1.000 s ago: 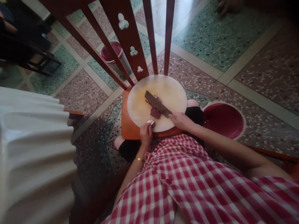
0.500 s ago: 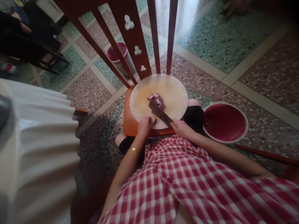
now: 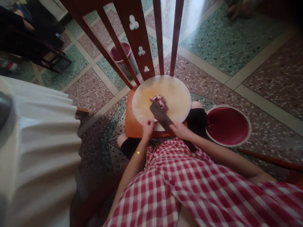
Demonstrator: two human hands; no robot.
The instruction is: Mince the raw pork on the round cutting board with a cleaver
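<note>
A round pale cutting board [image 3: 175, 91] lies on the seat of a red wooden chair [image 3: 132, 124]. Several cubes of raw pink meat [image 3: 159, 101] sit near the board's middle. My right hand [image 3: 178, 130] grips the handle of a cleaver [image 3: 159, 114], whose blade slants across the board's near part. My left hand [image 3: 148, 128] is at the board's near edge, fingers pinched on a small piece of meat beside the blade. A gold bracelet [image 3: 139, 153] is on my left wrist.
A red bowl [image 3: 227, 125] stands on the terrazzo floor to the right of the chair. A red-and-white bucket [image 3: 123, 56] stands behind the chair's back slats [image 3: 139, 41]. White pleated cloth [image 3: 38, 151] fills the left. Another person's hand [image 3: 236, 11] rests on the floor at the far top right.
The cleaver has come back from the middle of the board to its near edge, leaving the cut cubes in a heap. My left hand has stayed at the near edge with its small piece.
</note>
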